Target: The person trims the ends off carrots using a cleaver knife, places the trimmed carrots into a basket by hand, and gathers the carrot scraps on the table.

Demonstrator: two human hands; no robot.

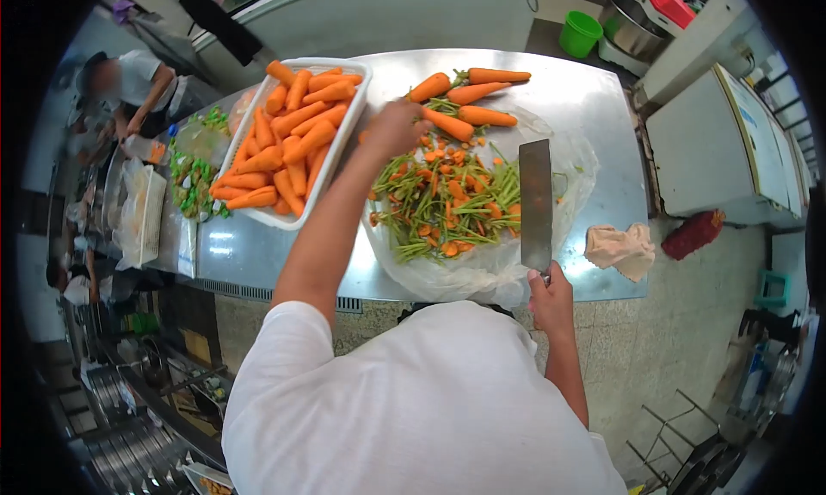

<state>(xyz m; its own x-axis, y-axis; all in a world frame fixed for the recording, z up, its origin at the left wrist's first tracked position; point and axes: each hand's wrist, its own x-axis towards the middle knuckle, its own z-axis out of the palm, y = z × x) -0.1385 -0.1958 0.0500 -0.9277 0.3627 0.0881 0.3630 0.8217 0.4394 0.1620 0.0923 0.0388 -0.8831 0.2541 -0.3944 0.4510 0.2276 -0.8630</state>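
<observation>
My left hand [399, 130] is closed beside the leafy-topped carrots, with an orange carrot tip [363, 137] showing at its left side; the fingers cover the rest. Just right of it lies a carrot [449, 125], and more whole carrots [487, 116] rest behind. My right hand [551, 301] grips the handle of a cleaver [535, 204], its broad blade pointing away from me. Between my hands, cut green carrot tops [495, 194] and orange trimmings are heaped on a clear plastic bag [482, 281].
A white basket [365, 80] full of carrots stands at the left on the metal table [602, 90]. A beige cloth [621, 249] lies near its right edge. Green-and-white pieces [196, 172] cover the left end, where a person [144, 86] works. A freezer [714, 146] stands at right.
</observation>
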